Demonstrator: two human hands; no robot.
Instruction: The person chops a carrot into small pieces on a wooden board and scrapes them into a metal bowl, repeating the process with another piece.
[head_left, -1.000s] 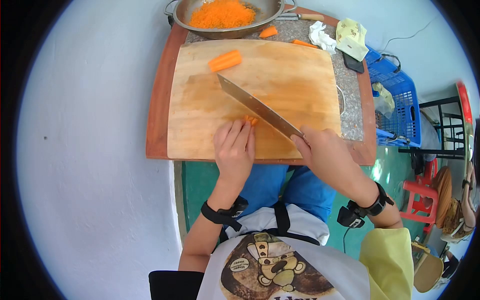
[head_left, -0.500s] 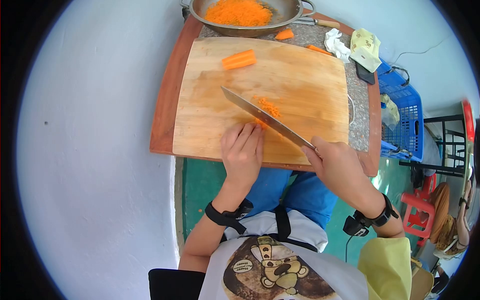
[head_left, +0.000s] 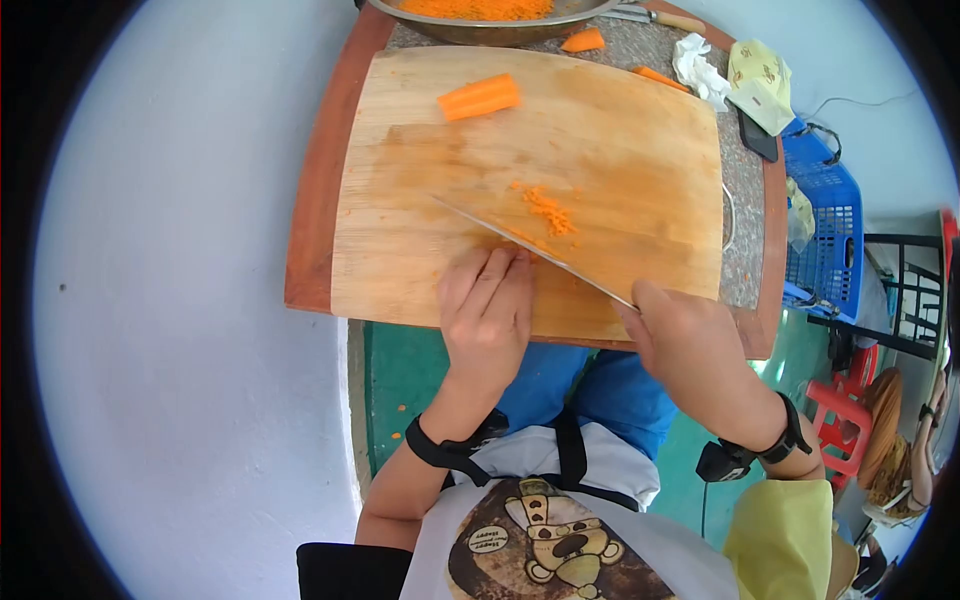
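Observation:
My right hand [head_left: 687,335] grips the handle of a long knife [head_left: 545,256], its blade edge-on and slanting up to the left over the wooden cutting board [head_left: 640,130]. Bent fingers of my left hand [head_left: 487,305] press down beside the blade near the board's front edge, on a bit of carrot [head_left: 524,254] mostly hidden by them. Beyond the blade lies a small heap of chopped carrot [head_left: 549,209]. A thick carrot piece [head_left: 480,97] rests at the board's upper left.
Behind the board are a metal pan [head_left: 480,31] of shredded carrot, a carrot end [head_left: 583,40], crumpled tissue [head_left: 698,70], a tissue pack [head_left: 760,85] and a phone [head_left: 757,135]. At right are a blue basket [head_left: 845,235], a red stool [head_left: 838,425] and another person [head_left: 885,430].
The view has shifted, so the pan sits higher in it. The knife blade has turned from showing its flat side to nearly edge-on. My left hand stays beside it.

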